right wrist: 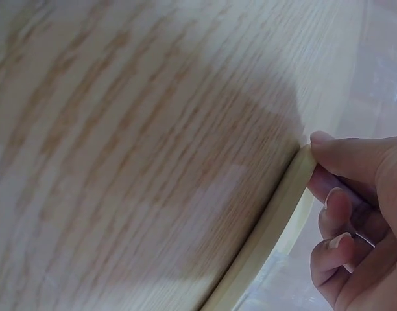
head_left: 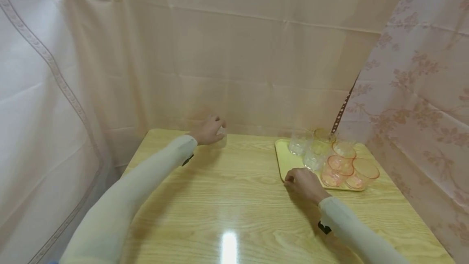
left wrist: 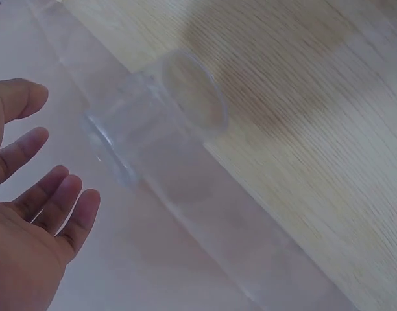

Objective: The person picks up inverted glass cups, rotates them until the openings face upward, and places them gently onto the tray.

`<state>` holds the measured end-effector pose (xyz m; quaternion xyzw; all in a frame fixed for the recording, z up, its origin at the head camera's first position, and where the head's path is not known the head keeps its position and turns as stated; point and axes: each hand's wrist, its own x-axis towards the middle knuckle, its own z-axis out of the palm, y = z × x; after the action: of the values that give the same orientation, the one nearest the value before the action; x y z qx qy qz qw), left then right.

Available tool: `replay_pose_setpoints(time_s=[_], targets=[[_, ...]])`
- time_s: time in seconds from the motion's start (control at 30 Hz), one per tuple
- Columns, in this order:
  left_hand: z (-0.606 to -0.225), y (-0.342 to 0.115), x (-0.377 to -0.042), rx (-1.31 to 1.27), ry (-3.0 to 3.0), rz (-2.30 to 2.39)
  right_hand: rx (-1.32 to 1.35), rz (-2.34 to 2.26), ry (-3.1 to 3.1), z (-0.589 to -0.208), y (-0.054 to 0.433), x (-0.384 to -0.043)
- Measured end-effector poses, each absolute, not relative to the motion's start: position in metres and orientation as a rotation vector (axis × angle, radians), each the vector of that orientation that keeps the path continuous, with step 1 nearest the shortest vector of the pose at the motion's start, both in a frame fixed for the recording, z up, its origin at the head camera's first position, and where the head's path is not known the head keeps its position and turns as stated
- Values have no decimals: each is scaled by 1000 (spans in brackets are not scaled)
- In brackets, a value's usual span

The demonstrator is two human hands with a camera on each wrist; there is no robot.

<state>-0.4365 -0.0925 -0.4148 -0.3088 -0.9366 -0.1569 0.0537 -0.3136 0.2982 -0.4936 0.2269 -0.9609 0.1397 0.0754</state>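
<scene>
At the back of the table a clear glass (left wrist: pixel 146 116) stands near the edge, faint in the head view beside my left hand (head_left: pixel 210 131). In the left wrist view that hand's fingers (left wrist: pixel 78 223) are spread and loosely bent, with a gap between them and the glass. My right hand (head_left: pixel 305 183) is at the near left corner of a yellow tray (head_left: pixel 283 160). Its thumb and forefinger pinch the tray's rim (right wrist: pixel 276 207), while the other fingers curl loosely. On the tray are several glasses, among them a clear glass (head_left: pixel 299 144) and an orange-rimmed glass (head_left: pixel 338 170).
The wood-grain table (head_left: pixel 227 190) stretches between the two hands. A beige curtain (head_left: pixel 227 60) hangs right behind its back edge. A flowered sheet (head_left: pixel 421 113) hangs along the right, a pale sheet (head_left: pixel 40 105) along the left.
</scene>
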Motion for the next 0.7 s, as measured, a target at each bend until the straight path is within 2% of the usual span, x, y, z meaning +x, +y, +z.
replay_pose_setpoints(time_s=[0.7], targets=[[-421,-103,-451,-675,-3021,-364,679,452,-2873,-495,299,-313]])
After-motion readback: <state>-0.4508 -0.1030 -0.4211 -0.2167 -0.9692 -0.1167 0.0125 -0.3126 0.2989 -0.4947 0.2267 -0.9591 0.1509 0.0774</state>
